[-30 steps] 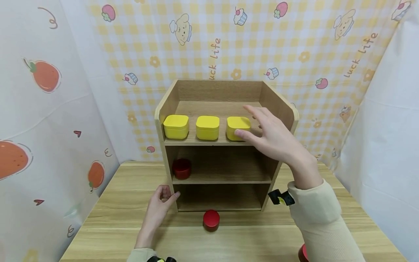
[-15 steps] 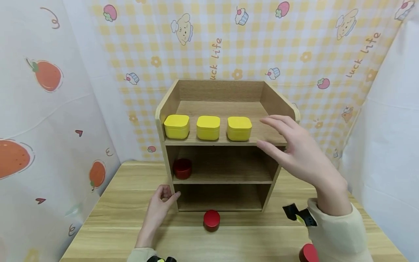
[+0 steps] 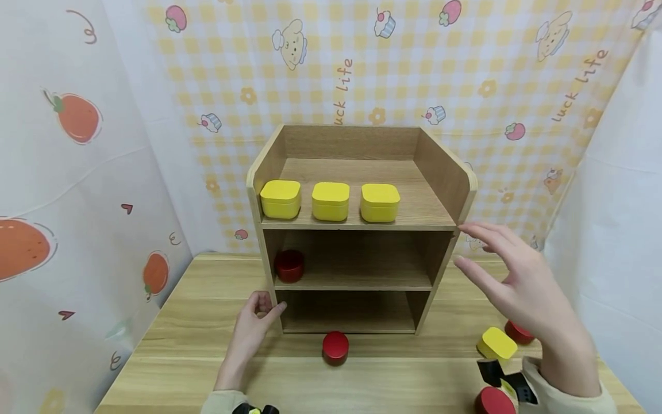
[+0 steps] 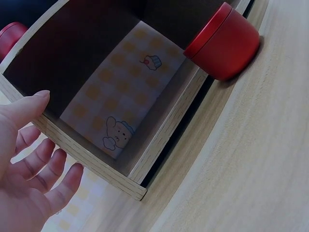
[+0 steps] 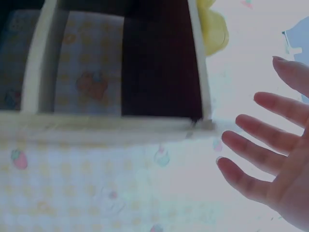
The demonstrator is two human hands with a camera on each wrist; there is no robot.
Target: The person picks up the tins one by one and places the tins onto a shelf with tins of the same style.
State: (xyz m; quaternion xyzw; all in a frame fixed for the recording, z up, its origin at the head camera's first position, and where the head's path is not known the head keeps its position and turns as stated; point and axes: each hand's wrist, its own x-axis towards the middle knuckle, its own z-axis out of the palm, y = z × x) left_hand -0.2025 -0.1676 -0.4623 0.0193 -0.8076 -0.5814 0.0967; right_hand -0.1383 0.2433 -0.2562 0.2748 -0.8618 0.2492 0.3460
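Note:
A small wooden shelf unit [image 3: 357, 142] stands on the table. My left hand [image 3: 251, 323] holds its left side panel low down, thumb on the front edge and fingers outside. My right hand [image 3: 522, 279] is in the air off the unit's right side, fingers spread and holding nothing. On the top level sit a left yellow box [image 3: 281, 200], a middle yellow box [image 3: 330, 202] and a right yellow box [image 3: 380, 203]. A red round tin [image 3: 289, 266] stands at the left of the middle level. Another red tin [image 4: 224, 46] stands on the table before the unit.
At the table's right lie a yellow box [image 3: 497, 344], a red tin [image 3: 519, 332] partly behind my right hand, and a nearer red tin [image 3: 495, 401]. A yellow checked cloth [image 3: 393, 75] hangs behind the unit, with white cloth at both sides.
My right hand has drawn away from the right yellow box, moving right and down past the unit's side. The objects at the table's right have come into view. My left hand has stayed put.

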